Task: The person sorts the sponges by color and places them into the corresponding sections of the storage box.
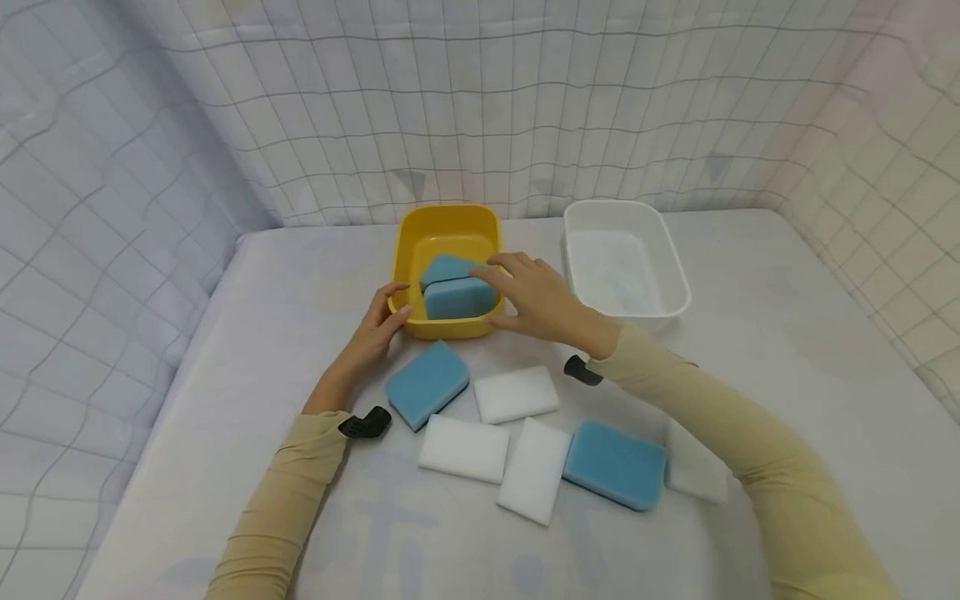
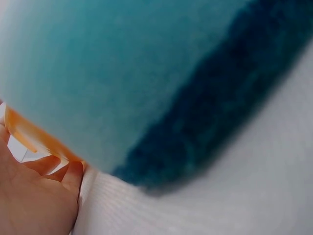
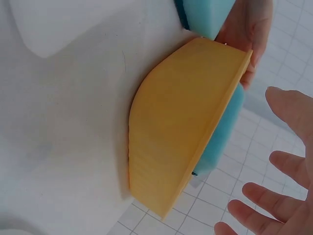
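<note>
At the back of the table my left hand (image 1: 372, 327) grips the near left corner of a yellow plastic tub (image 1: 447, 214), fingers at its rim. Two blue sponges (image 1: 460, 298) lie in the tub, one leaning against the other. Just over the tub's right side hovers my right hand (image 1: 542, 302); the right wrist view shows its fingers (image 3: 266, 198) spread and apart from the tub wall. Another blue sponge (image 1: 427, 383) with a dark scouring layer lies below the left hand and fills much of the left wrist view.
A white plastic tub (image 1: 618, 258) stands to the right of the yellow one. Nearer me lie several white sponges (image 1: 465, 448) and a blue sponge (image 1: 615, 463). The right sleeve partly covers one white sponge (image 1: 693, 467). Grid-patterned cloth (image 1: 480, 108) hangs behind the table.
</note>
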Demonstrator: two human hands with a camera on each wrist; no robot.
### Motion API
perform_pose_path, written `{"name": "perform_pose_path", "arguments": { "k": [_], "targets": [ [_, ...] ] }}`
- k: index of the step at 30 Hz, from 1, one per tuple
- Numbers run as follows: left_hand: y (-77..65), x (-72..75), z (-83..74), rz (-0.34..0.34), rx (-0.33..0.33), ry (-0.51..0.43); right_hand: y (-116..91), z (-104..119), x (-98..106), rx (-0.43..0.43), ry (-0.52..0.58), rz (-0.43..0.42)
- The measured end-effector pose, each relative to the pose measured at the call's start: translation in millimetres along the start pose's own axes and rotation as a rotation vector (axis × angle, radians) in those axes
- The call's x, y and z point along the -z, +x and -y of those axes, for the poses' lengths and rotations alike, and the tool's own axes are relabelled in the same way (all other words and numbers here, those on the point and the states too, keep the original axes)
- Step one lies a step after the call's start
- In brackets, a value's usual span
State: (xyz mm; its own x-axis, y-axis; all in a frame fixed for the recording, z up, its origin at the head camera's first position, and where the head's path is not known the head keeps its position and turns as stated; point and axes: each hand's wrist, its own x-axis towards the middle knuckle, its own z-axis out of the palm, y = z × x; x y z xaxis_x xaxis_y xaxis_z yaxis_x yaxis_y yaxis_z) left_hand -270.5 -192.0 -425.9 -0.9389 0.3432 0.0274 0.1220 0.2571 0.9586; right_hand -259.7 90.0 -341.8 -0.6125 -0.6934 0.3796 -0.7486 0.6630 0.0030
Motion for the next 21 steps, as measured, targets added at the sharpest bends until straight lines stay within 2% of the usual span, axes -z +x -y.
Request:
{"name": "perform_pose_path", "arguments": {
  "k": [2,9,21],
  "targets": [
    [0.4,0.1,0.2,0.002,0.010,-0.012,-6,-1,3,-0.002,0.008,-0.012],
    [-0.1,0.2,-1.5,0.004,0.017,-0.020,-29,-1,12,-0.061,0.064,0.056],
    [0.8,0.8,-1.0,0.014,0.018,-0.033,-79,0,14,-0.063,0.063,0.124]
  ]
}}
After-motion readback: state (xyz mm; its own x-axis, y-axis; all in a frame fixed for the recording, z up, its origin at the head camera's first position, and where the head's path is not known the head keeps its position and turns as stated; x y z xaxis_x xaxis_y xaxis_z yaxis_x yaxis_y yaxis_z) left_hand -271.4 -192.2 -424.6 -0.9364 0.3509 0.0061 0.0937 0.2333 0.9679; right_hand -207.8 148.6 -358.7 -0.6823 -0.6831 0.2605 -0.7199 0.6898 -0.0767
